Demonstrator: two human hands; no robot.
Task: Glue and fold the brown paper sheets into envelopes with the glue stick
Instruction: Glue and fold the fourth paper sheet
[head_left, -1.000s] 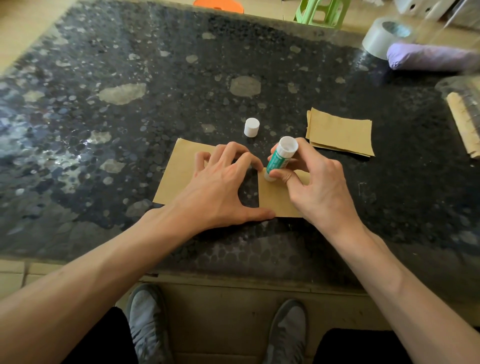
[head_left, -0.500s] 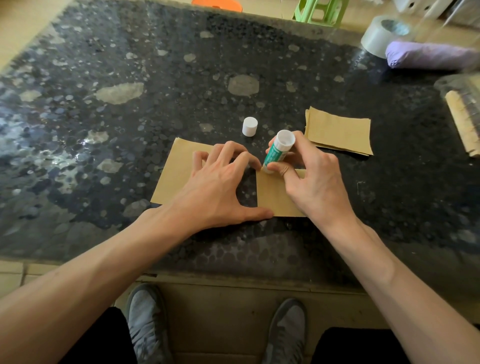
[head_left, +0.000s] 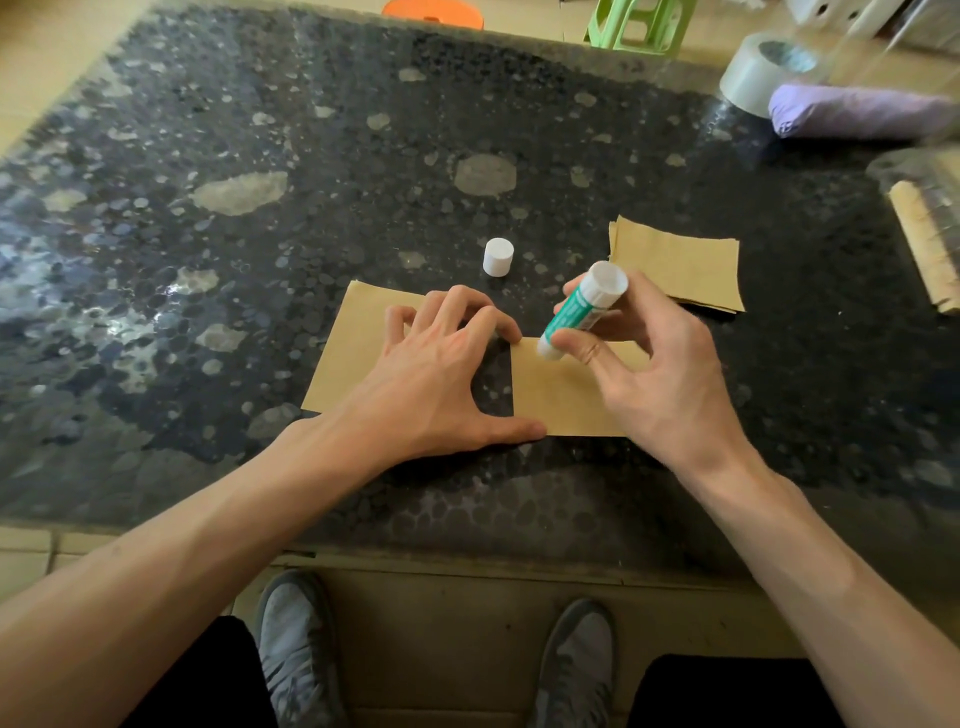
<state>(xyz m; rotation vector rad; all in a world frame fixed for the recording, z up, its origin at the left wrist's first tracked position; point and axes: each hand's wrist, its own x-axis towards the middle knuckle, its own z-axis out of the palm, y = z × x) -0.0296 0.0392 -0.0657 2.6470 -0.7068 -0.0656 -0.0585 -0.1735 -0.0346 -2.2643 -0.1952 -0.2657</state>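
A brown paper sheet (head_left: 558, 395) lies near the front edge of the dark speckled table (head_left: 260, 234). My left hand (head_left: 441, 379) presses on it with spread fingertips and thumb. My right hand (head_left: 654, 374) grips a green and white glue stick (head_left: 579, 317), tilted with its lower tip touching the sheet's far edge. The stick's white cap (head_left: 497, 256) stands on the table just beyond the sheet. A stack of brown paper sheets (head_left: 675, 262) lies to the right behind my right hand.
A roll of clear tape (head_left: 763, 73) and a purple bundle (head_left: 852, 111) sit at the back right. A pale wooden strip (head_left: 924, 249) lies at the right edge. A green stool (head_left: 634, 26) and an orange object (head_left: 431, 9) stand beyond the table.
The glue stick's tip slid along the sheet's far edge and the stick now tilts a little more. My left hand has stayed pressed on the paper.
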